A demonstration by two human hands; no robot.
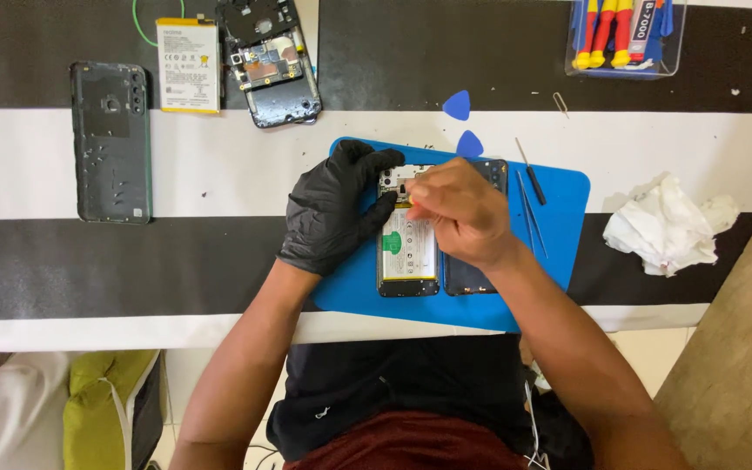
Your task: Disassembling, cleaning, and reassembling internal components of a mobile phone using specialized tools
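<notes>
**Asha:** Steadying the opened black smartphone with its white-and-green labelled battery exposed (pixel 408 248) is what the left hand in the black rubber glove (pixel 334 209) does: its fingers lie spread along the phone's left edge and upper corner, pressing it flat on the blue rubbery work mat (pixel 567 196).

**Ben:** And the bare right hand (pixel 459 211)?

**Asha:** Its fingertips are pinched together at the top of the phone, just above the battery. They seem to grip something small, but I cannot tell what; it is hidden under the knuckles.

**Ben:** So how would you do it well?

**Asha:** I'd judge the work calls for a light, straight pull or push, with the gloved hand bearing down so the phone doesn't skid. The dark back cover (pixel 473 261) lies just beside the phone, under the right wrist, so the wrist should stay lifted off it.

**Ben:** Any tools handy?

**Asha:** Thin metal tweezers and a slim black-handled probe (pixel 530 187) rest on the mat's right side, and two blue plastic picks (pixel 463 124) lie near its top edge. A second stripped phone (pixel 267 61) with a loose battery (pixel 188 65) sits well apart, upper left.
</notes>
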